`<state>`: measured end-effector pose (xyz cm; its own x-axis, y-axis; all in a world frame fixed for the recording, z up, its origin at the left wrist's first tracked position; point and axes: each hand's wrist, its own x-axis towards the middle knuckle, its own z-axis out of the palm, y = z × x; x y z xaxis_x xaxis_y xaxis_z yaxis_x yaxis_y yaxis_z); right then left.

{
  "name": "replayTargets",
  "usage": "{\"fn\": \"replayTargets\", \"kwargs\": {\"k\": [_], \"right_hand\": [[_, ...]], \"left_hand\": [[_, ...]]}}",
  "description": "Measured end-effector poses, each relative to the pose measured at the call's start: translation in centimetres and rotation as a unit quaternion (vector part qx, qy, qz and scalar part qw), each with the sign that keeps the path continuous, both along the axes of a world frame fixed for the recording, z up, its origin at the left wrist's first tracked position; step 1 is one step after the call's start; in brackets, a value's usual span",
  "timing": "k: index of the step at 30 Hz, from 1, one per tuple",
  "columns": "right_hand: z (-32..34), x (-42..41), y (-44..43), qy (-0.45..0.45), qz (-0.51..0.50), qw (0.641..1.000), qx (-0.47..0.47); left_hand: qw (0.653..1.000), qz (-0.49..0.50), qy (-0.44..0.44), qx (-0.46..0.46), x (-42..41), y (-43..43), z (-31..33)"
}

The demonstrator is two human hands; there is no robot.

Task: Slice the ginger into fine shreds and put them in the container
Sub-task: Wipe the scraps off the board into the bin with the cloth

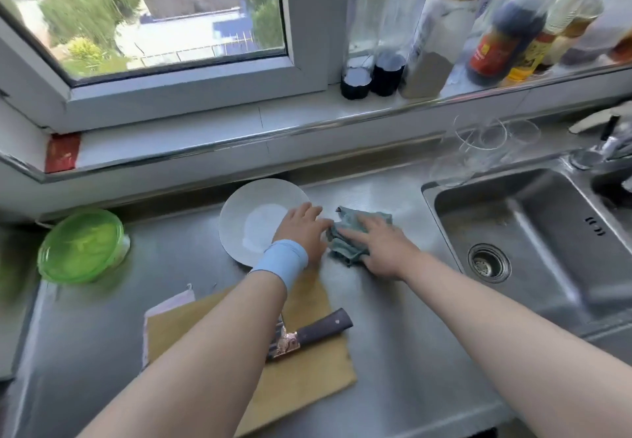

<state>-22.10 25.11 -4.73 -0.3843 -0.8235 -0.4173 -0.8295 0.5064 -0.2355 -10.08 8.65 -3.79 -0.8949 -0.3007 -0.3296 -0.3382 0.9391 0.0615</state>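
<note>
- The right grip lies flat on the blue-grey cloth, fingers straight and apart, pressing it onto the steel worktop.
- The left grip, fingers loosely straight and holding nothing, touches the cloth's 9 o'clock edge, over the rim of the white plate.
- At 6 o'clock, the knife lies on the cutting board.
- The green lidded container sits well out at 9 o'clock.
- The sink is at 3 o'clock.
</note>
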Motion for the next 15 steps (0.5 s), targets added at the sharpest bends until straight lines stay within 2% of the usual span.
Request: {"fn": "replayTargets", "kwargs": {"k": [2,4,8,11,15], "right_hand": [[-1.0,0.0,-1.1,0.001,0.023,1.0,0.015],[-1.8,-0.5,-2.3,-0.004,0.001,1.0,-0.009],[-2.7,-2.0,-4.8,-0.038,-0.059,0.993,-0.092],[-3.3,-2.1,-6.5,-0.064,-0.036,0.993,-0.094],[-3.5,-0.6,-5.6,-0.112,0.031,0.988,-0.103]], "left_hand": [[0.997,-0.056,-0.009,-0.061,0.3,-1.3,-1.1],[0.992,-0.082,-0.007,-0.1,1.0,-2.6,-1.3],[0.993,-0.022,0.025,-0.113,2.3,-4.9,-1.3],[0.996,0.003,0.065,-0.056,1.4,-5.1,-1.0],[0.987,0.031,0.059,0.146,-0.7,-2.3,-1.4]]}}
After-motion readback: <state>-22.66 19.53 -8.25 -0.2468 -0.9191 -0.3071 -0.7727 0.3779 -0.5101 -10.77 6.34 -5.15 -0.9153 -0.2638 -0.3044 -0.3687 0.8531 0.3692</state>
